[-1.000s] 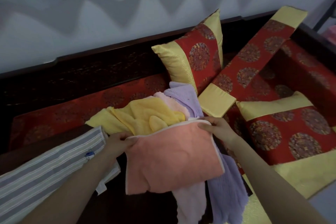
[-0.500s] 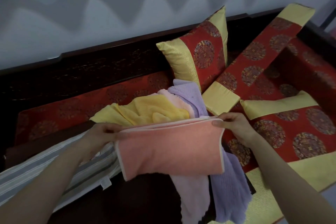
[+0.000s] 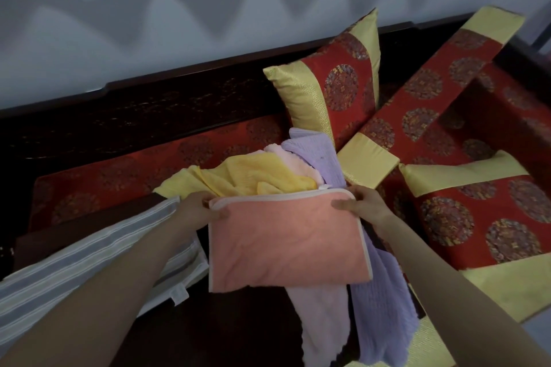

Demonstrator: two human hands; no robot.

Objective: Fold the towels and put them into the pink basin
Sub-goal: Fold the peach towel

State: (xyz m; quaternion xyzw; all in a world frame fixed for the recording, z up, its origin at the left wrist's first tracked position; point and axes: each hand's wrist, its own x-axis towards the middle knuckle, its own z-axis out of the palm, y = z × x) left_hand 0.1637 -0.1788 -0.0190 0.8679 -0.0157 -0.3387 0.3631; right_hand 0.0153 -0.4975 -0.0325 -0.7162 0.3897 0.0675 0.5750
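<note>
A salmon-pink towel (image 3: 286, 241) with a white border hangs folded in front of me. My left hand (image 3: 202, 207) pinches its top left corner and my right hand (image 3: 359, 205) pinches its top right corner. Behind it lies a heap of loose towels: a yellow towel (image 3: 253, 176), a pale pink towel (image 3: 316, 313) and a lilac towel (image 3: 384, 307), the last two draping down over the dark wooden edge. No pink basin is in view.
A striped grey-and-white cloth (image 3: 59, 280) lies over the dark armrest at left. Red-and-gold cushions (image 3: 337, 89) stand and lie on the wooden sofa (image 3: 119, 116) behind and to the right. A pale wall rises beyond.
The pink towel has been folded shorter and its top edge drawn taut. Both hands have shifted along that edge and now sit closer together at the corners.
</note>
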